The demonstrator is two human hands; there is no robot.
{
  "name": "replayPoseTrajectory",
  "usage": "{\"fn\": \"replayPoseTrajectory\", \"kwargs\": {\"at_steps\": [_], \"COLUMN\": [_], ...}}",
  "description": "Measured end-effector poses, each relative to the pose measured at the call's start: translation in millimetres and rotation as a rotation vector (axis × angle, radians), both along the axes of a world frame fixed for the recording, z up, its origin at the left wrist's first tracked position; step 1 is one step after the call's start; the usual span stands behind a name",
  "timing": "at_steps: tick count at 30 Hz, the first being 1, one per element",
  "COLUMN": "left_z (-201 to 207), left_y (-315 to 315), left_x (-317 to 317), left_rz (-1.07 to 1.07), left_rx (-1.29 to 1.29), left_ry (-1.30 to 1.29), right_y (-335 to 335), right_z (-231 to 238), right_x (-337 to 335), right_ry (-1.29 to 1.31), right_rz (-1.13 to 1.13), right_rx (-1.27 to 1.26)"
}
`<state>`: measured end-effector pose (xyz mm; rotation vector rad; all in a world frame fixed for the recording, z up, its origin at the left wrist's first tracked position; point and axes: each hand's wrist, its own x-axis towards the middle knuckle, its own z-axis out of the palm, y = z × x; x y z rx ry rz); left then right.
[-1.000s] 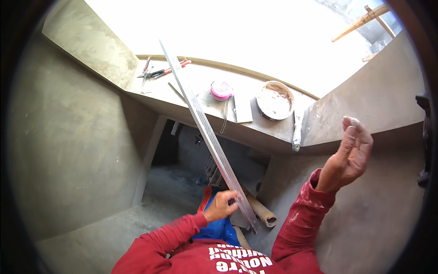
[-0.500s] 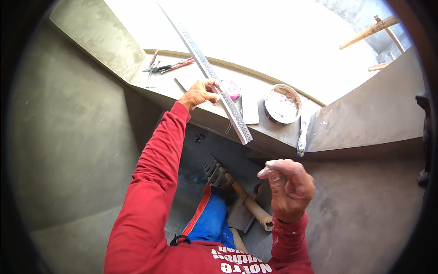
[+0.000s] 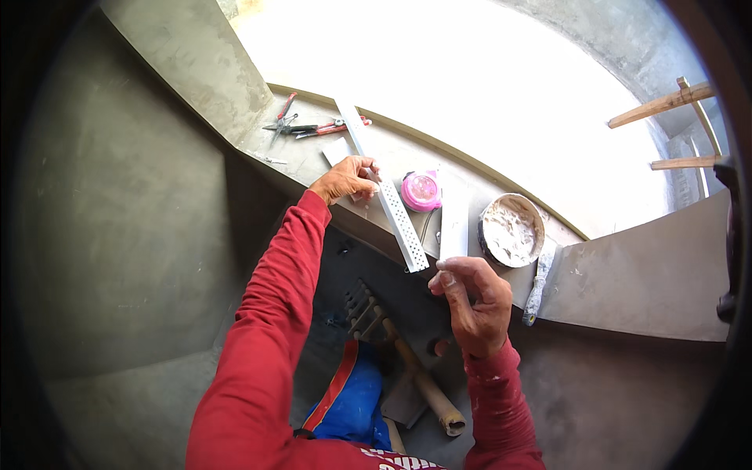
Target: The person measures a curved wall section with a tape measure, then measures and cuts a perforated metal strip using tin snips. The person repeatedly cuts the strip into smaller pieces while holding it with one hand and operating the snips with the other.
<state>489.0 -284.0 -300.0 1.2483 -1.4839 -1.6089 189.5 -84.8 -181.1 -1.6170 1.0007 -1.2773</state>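
Note:
My left hand (image 3: 347, 180) is closed on a long white perforated corner bead (image 3: 402, 227), pinching it between thumb and fingers. The bead slants across the ledge, its near end sticking out past the front edge. My right hand (image 3: 476, 304) is raised before the ledge with fingers curled and thumb against them; whatever may be in the pinch is too small to make out. Just beyond its fingertips is a flat white strip (image 3: 454, 215). Between the strip and the bead sits a pink round tape measure (image 3: 421, 191).
On the ledge (image 3: 301, 160) are red-handled snips (image 3: 317, 128) and a tub of white paste (image 3: 511, 229). A paste-smeared putty knife (image 3: 537, 288) overhangs its edge. Below stands a bamboo ladder (image 3: 423, 380). Wooden poles (image 3: 662, 106) show at far right.
The view has shifted, and the ledge shows lower and further right. The bead's far end has swung down in view, still in my left hand. My right hand has moved closer to the ledge.

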Motion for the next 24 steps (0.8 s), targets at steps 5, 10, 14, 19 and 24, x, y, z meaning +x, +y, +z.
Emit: {"fn": "replayPoseTrajectory", "kwargs": {"at_steps": [5,10,14,19,24], "left_z": [0,5,10,10,5], "left_y": [0,1,-1,1,1], "left_x": [-1,-2,-2,2,1], "left_rz": [-0.023,0.038,-0.023,0.096,0.164], "left_rx": [0.038,0.066,0.050,-0.014,0.000], "left_ry": [0.062,-0.025,-0.013,-0.120,-0.135], "right_y": [-94,-198,-265,-292,-297], "right_z": [-5,-20,-40,-71,-101], "right_x": [54,118,176,260,309], "right_ry": [0.099,0.243,0.546,0.863,1.017], "right_rz": [0.160,0.233,0.204,0.347,0.327], "right_rx": [-0.122,-0.233,-0.268,-0.360,-0.404]}}
